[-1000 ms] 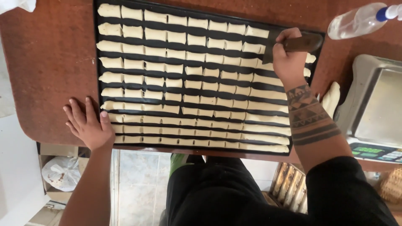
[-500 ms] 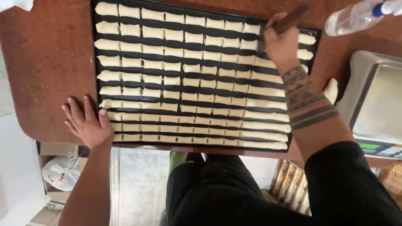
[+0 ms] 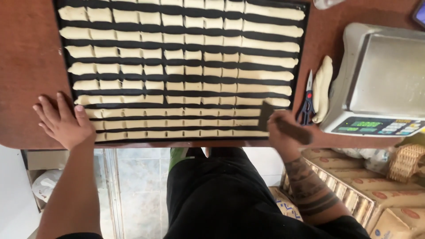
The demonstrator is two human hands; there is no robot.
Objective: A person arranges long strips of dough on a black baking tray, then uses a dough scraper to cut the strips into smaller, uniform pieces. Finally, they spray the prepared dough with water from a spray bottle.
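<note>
A black tray (image 3: pixel 62 95) filled with rows of pale dough strips (image 3: pixel 177 71) covers most of the reddish-brown surface (image 3: pixel 26 66), its near edge running just inside the surface's near edge. The strips toward the tray's left and middle are cut into short pieces, while those along its right side lie as long uncut lengths.

The person's left hand (image 3: pixel 62 121) lies flat and open, fingers spread, at the tray's near-left corner; it holds nothing and touches the tray's edge. The right hand (image 3: pixel 283 130) is closed around the dark handle of a flat scraper (image 3: pixel 265 116) (blurred, so its exact shape is hard to tell), whose blade stands on the dough rows at the tray's near-right corner.

Just beyond the tray's right edge lie small scissors (image 3: pixel 307 99) with dark handles and, touching them, a long roll of dough (image 3: pixel 323 86). A metal-topped scale (image 3: pixel 385 75) with a lit display sits at the surface's right end.
</note>
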